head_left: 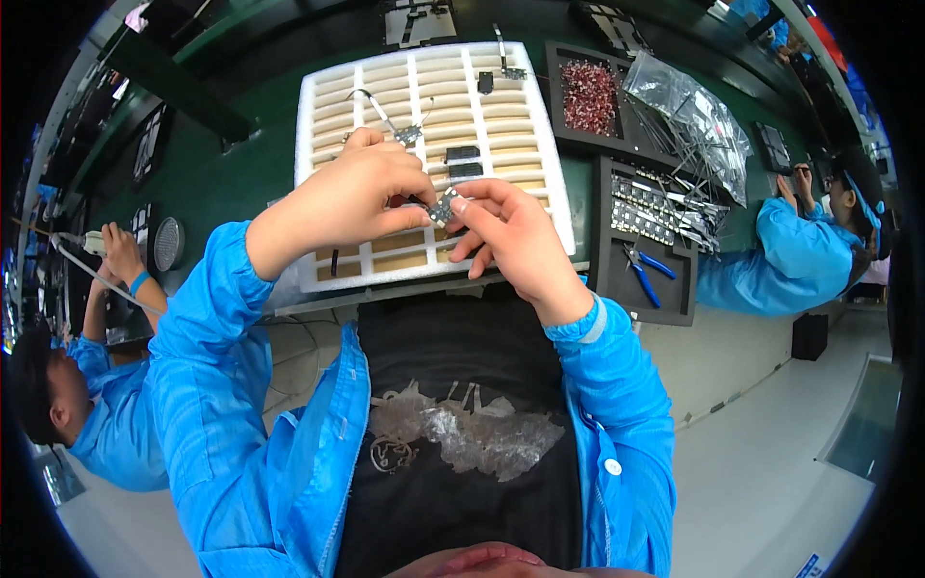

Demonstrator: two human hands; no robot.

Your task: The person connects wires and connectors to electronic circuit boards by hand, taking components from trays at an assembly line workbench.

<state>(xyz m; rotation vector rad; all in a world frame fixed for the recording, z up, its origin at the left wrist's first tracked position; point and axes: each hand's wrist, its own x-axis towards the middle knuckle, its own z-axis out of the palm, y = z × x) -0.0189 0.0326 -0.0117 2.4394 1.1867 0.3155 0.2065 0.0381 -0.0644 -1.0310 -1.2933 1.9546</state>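
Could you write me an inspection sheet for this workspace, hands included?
Surface: green bench bearing a white slotted tray.
Job's things: small circuit board at both hands' fingertips; black parts on the tray.
Clutter: at right, dark tray with metal pieces and blue-handled pliers; clear plastic bag.
Grippers: bare left hand and right hand, both holding the board.
Cables: pale cord at far left.
Surroundings: left co-worker and right co-worker, in blue.

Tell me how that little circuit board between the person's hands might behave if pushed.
The circuit board looks small and flat, so it's probably light. Its exposed components suggest it may be fragile. Being flat, it would likely slide rather than roll.
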